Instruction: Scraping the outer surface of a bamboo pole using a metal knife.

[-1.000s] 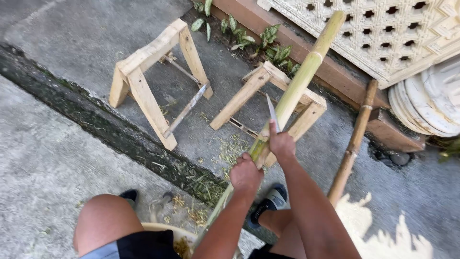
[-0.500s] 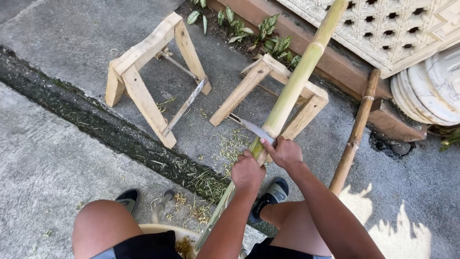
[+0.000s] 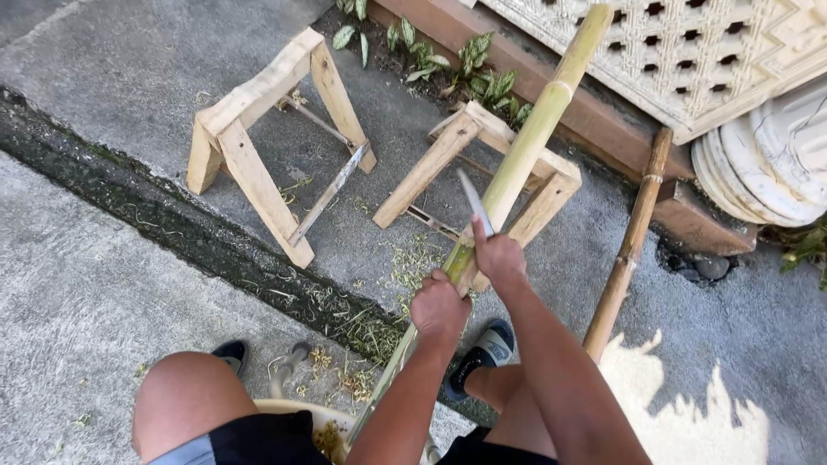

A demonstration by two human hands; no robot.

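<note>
A long green bamboo pole (image 3: 527, 146) slants from my lap up over a wooden sawhorse (image 3: 508, 172) toward the patterned wall. My left hand (image 3: 439, 306) is wrapped around the pole low down. Just above it, my right hand (image 3: 498, 256) grips the handle of a knife (image 3: 475, 202), whose blade points up and away along the left side of the pole. Green shavings (image 3: 405, 267) lie scattered on the concrete beneath the pole.
A second wooden sawhorse (image 3: 258, 138) stands to the left. A brown bamboo pole (image 3: 627, 250) lies on the ground to the right. A dark gutter strip (image 3: 172, 224) crosses the concrete. Leafy plants (image 3: 465, 60) and stacked pale discs (image 3: 767, 164) sit by the wall.
The knife swung down flat across the pole, then came back up to point along it. My left hand kept its hold on the pole.
</note>
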